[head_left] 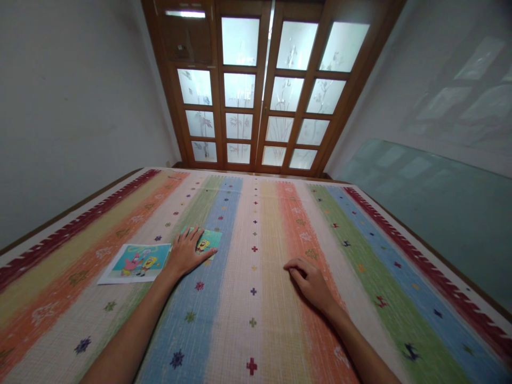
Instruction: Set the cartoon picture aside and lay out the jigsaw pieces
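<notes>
Spreading across the whole lower field, a striped cloth (256,298) covers a flat surface; beyond it at 12 o'clock stands a wooden door (264,85) with frosted panes, and a glass sheet (440,208) leans along the wall at 3 o'clock. On the cloth at 9 o'clock lies a cartoon print (136,262), flat and untouched. Just beside it, toward 10 o'clock of centre, sits a smaller card (208,240), partly under the left hand (184,255), whose fingers are spread and released, pressing flat on the card rather than grasping it. The right hand (311,282) rests on the cloth at 5 o'clock of centre, well apart from both pictures, its fingers loosely curled inward and holding nothing that can be seen. Judged from this arrangement, the step in hand is placing or steadying the card beside the print. A next move would call for a light slide or a pinch at the card's free edge, keeping the thin cloth from bunching beneath.
</notes>
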The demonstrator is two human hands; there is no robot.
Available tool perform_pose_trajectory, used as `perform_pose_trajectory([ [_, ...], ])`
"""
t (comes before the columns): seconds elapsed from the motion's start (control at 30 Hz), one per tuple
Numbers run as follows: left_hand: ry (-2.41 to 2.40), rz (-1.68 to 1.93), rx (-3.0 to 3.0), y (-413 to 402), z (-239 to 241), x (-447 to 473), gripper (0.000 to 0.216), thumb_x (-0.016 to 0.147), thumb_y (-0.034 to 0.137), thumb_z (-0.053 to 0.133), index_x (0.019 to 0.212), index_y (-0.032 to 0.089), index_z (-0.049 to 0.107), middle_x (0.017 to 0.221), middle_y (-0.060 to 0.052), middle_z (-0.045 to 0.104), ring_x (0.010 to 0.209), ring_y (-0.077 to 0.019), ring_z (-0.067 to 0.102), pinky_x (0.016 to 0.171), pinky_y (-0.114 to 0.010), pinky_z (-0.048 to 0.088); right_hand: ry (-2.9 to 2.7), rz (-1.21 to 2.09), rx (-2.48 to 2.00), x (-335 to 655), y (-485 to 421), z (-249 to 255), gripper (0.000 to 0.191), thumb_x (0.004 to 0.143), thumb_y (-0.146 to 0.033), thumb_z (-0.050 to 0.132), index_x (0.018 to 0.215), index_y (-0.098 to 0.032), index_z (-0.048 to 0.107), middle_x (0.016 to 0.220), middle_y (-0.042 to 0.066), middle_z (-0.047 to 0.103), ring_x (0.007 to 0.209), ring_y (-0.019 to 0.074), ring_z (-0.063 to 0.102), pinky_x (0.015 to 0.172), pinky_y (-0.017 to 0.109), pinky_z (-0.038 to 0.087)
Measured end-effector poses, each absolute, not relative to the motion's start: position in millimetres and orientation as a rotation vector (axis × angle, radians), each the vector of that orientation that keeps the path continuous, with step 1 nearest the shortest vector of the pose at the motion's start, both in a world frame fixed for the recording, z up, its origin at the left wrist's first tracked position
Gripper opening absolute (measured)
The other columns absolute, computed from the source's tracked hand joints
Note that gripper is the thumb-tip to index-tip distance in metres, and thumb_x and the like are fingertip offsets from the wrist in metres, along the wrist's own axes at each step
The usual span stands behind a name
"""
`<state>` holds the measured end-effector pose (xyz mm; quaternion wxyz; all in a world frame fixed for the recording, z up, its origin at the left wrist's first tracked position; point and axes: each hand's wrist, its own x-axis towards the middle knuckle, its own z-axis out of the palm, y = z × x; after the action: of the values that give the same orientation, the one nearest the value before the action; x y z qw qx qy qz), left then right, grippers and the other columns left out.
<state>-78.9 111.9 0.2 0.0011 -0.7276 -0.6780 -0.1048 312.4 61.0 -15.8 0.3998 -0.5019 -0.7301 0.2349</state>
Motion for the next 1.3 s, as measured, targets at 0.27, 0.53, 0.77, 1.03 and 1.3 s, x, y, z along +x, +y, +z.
perform_pose_trajectory([
  [0.27,-2.087,-0.412,-2.286,113,-3,-80,0.075,0.09,0.068,0.062,0.143,0.016,0.059,0.155,-0.017,0.053,0.145,-0.0398,0.044,0.122,-0.055,0.03,-1.855,0.584,-1.259,313,61,-16,0.021,0.092,-0.025,0.052,0.085,-0.022,0.072,0.087,0.007,0.074,0.084,0.0244,0.071,0.079,0.037,0.054],
  [0.53,-2.036,-0.562,-2.269,115,-8,-84,0.066,0.092,0.062,0.062,0.138,0.015,0.061,0.156,-0.018,0.05,0.143,-0.0406,0.043,0.115,-0.055,0.038,-1.882,0.565,-1.25,313,62,-18,0.022,0.092,-0.023,0.051,0.086,-0.021,0.072,0.087,0.007,0.073,0.083,0.0231,0.07,0.079,0.037,0.053],
  [0.77,-1.974,-0.683,-2.282,120,-14,-88,0.048,0.095,0.05,0.061,0.132,0.019,0.064,0.137,-0.015,0.066,0.126,-0.0364,0.056,0.106,-0.052,0.044,-2.067,0.481,-1.146,285,67,-13,0.023,0.092,-0.015,0.05,0.088,-0.021,0.072,0.091,0.008,0.072,0.089,0.0237,0.066,0.082,0.039,0.051],
  [1.03,-1.923,-0.774,-2.273,122,-19,-90,0.043,0.092,0.046,0.064,0.125,0.018,0.067,0.124,-0.015,0.069,0.116,-0.0368,0.058,0.099,-0.051,0.046,-2.345,0.4,-0.909,194,102,-6,0.031,0.09,-0.014,0.06,0.118,-0.018,0.072,0.123,0.013,0.07,0.113,0.0273,0.058,0.104,0.048,0.044],
  [1.3,-1.867,-0.86,-2.249,122,-23,-92,0.043,0.09,0.046,0.065,0.123,0.019,0.068,0.121,-0.016,0.064,0.114,-0.0366,0.057,0.099,-0.052,0.047,-2.424,0.511,-1.15,128,125,0,0.074,0.087,-0.034,0.072,0.154,-0.016,0.047,0.161,0.02,0.043,0.147,0.036,0.035,0.118,0.055,0.029],
])
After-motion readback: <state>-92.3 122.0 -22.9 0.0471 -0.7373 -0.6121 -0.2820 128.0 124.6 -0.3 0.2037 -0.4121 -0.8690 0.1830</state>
